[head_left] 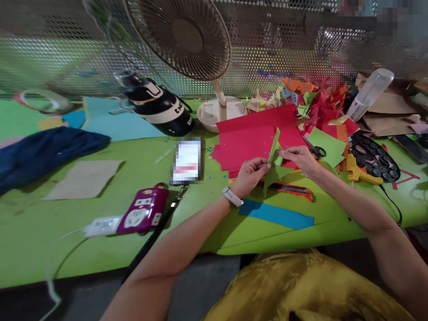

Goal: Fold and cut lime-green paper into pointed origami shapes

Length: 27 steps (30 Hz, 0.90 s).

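Note:
Both hands hold one piece of folded green paper (273, 149) above the table. My left hand (251, 174), with a pale watch band at the wrist, pinches its lower left side between thumb and fingers. On its right side, my right hand (298, 159) grips a small flap with closed fingertips. Behind the hands lie sheets of red paper (250, 138). Beneath them rests an orange and black box cutter (290, 189), and nearer to me a blue paper strip (276, 215). Scissors (316, 150) with dark handles lie on a green sheet (329, 145) to the right.
A fan (222, 107) and a black bottle (160, 109) stand at the back. Folded colored paper (321, 100) is heaped back right, near a yellow glue gun (363, 171) and black palette (376, 158). Left are a phone (186, 160), purple power strip (143, 209) and dark cloth (50, 151).

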Tool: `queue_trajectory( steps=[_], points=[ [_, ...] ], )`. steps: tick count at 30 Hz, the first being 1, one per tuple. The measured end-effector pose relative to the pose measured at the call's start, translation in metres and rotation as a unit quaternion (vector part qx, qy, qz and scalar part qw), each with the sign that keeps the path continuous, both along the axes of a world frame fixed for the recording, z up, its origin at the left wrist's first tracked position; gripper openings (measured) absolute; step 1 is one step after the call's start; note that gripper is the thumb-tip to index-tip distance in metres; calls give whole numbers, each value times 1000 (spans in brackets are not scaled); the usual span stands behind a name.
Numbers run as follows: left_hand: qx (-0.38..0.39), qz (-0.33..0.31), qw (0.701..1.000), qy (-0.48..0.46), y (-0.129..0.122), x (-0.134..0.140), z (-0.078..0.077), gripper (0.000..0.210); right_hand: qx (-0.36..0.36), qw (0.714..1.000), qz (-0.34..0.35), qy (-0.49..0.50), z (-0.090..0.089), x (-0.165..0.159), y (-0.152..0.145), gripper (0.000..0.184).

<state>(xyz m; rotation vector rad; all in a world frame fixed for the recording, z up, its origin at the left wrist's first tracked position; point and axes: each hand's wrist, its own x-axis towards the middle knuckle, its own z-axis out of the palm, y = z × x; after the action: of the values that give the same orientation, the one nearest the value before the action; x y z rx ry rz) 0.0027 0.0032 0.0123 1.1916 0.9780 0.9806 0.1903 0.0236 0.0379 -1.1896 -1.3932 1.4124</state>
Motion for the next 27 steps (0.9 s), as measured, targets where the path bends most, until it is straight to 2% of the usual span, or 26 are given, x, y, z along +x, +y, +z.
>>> queue_trajectory(
  steps=[3,5,7,10,14,21,27],
  points=[
    [-13,11,1000,-15,0,1,0,47,23,1000,-8,-18,2,0,-1,56],
    [-26,16,999,-34,0,1,1,47,64,995,-12,-76,3,1,-2,59],
    [-37,17,998,-52,0,1,2,45,103,984,10,-142,3,1,-4,59],
    [-43,11,997,-69,-1,2,4,42,151,969,46,-190,4,0,-7,59],
    [-42,0,997,-70,1,2,4,41,215,948,25,-235,5,-3,-8,56],
    [-62,-4,996,-64,6,1,-5,44,245,933,29,-263,3,-1,-6,53],
    [-80,-21,994,-77,6,0,-1,43,254,929,30,-268,2,0,-5,54]
  ],
)
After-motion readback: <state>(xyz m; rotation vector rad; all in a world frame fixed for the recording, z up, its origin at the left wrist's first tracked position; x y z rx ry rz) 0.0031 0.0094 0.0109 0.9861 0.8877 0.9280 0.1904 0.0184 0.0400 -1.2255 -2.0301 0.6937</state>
